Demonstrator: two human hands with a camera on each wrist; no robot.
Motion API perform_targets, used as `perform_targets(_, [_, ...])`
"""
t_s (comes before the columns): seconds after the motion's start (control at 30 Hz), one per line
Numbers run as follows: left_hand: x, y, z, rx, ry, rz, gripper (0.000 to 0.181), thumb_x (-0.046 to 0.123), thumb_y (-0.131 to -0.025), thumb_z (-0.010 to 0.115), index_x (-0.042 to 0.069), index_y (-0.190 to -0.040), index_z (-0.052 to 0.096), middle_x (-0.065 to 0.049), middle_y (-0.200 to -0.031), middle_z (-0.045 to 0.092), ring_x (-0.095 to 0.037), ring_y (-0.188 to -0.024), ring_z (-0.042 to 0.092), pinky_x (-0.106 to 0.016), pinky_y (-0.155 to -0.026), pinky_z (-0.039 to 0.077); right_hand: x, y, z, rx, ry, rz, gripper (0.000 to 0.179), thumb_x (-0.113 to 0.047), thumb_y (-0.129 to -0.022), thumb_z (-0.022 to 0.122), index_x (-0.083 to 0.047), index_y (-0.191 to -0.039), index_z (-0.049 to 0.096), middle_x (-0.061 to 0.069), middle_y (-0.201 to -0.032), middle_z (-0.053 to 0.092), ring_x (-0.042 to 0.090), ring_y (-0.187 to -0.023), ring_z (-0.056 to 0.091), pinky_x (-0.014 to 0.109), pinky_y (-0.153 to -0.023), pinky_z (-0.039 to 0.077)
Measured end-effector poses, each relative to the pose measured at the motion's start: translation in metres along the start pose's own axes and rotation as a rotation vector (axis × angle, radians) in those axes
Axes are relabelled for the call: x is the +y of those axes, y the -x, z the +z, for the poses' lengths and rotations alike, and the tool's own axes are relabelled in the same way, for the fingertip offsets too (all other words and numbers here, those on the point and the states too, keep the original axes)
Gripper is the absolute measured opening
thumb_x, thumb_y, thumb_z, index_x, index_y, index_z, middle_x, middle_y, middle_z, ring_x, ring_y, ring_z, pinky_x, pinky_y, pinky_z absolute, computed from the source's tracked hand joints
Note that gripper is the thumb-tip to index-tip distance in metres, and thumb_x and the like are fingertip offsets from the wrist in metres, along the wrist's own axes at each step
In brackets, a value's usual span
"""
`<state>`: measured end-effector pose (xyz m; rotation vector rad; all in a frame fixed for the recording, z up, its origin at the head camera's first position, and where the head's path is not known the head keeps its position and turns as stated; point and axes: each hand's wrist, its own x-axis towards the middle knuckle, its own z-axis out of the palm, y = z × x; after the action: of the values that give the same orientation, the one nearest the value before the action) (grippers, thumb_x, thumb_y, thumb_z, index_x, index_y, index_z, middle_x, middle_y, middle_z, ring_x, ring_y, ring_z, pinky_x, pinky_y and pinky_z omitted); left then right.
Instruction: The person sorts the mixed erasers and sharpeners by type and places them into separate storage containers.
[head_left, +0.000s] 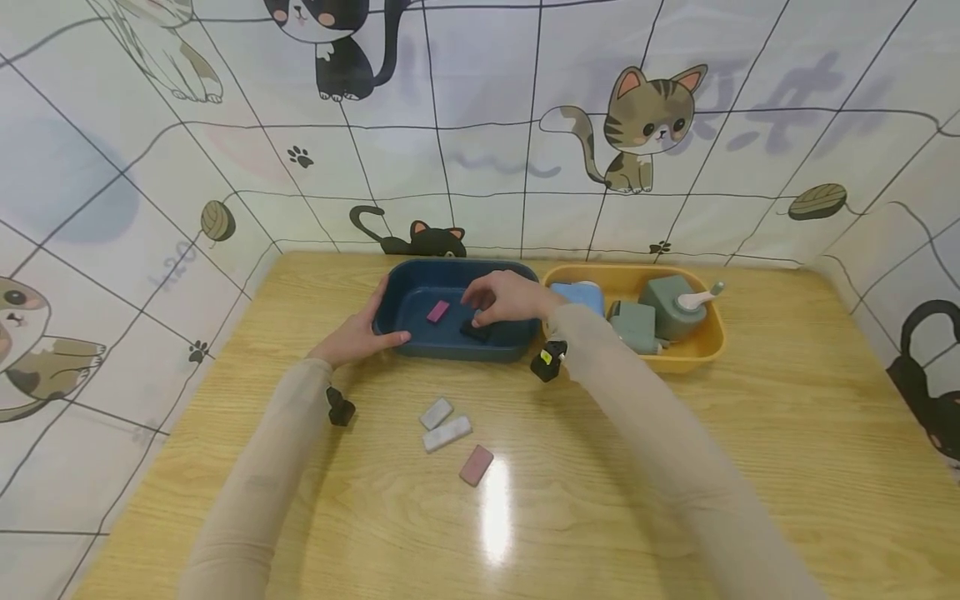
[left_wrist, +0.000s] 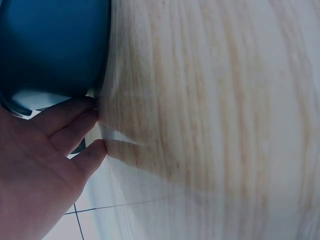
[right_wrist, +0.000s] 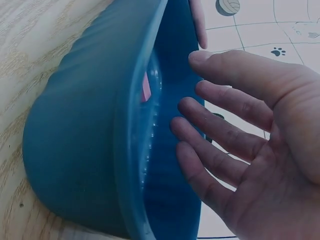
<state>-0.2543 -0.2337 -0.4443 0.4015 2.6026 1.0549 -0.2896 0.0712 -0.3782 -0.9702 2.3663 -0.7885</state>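
A dark blue plastic basin (head_left: 412, 287) stands at the back of the table with a small magenta block (head_left: 438, 312) in it. My left hand (head_left: 358, 335) rests against the basin's left end, thumb at the front rim; in the left wrist view its fingers (left_wrist: 75, 127) stretch along the outer wall. Over the basin's right half hovers my right hand (head_left: 510, 297). The right wrist view shows that hand (right_wrist: 250, 130) with fingers spread and loosely bent, nothing between them. Beneath its fingertips in the head view is a dark patch, partly covered by the hand.
Two whitish blocks (head_left: 447, 434) and a dusty pink block (head_left: 477, 465) lie on the wooden table (head_left: 600, 517) in front of the basin. Right of it stands a yellow basin (head_left: 708, 350) holding a blue item (head_left: 581, 293) and grey-green bottles (head_left: 671, 308), one with a pump. A patterned curtain hangs behind.
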Motion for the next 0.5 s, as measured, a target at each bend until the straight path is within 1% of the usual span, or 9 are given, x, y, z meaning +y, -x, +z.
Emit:
perform_targets(0.27, [0.0,-0.001,0.0,0.003,-0.023,-0.005,0.109,0.05,-0.085,0.069,0.033,-0.153,-0.014,-0.016,-0.159,0.005,-0.043,-0.14,0.019,-0.057,-0.11,0.02,-0.001,0.009,0.0,0.022,0.015,-0.055,0.043,-0.018,-0.089,0.069,0.0,-0.127,0.06,0.016,-0.117,0.063,0.023,-0.105,0.058,0.038,-0.091,0.046])
perform_targets(0.5, [-0.001,-0.001,0.001,-0.003,-0.02,-0.01,0.108,0.051,-0.086,0.068,0.035,-0.152,-0.016,-0.014,-0.16,0.002,-0.042,-0.141,0.017,-0.057,-0.11,0.019,-0.008,0.019,0.001,0.014,0.012,-0.059,0.043,-0.017,-0.089,0.069,-0.001,-0.128,0.06,0.013,-0.118,0.063,0.022,-0.106,0.058,0.037,-0.091,0.046])
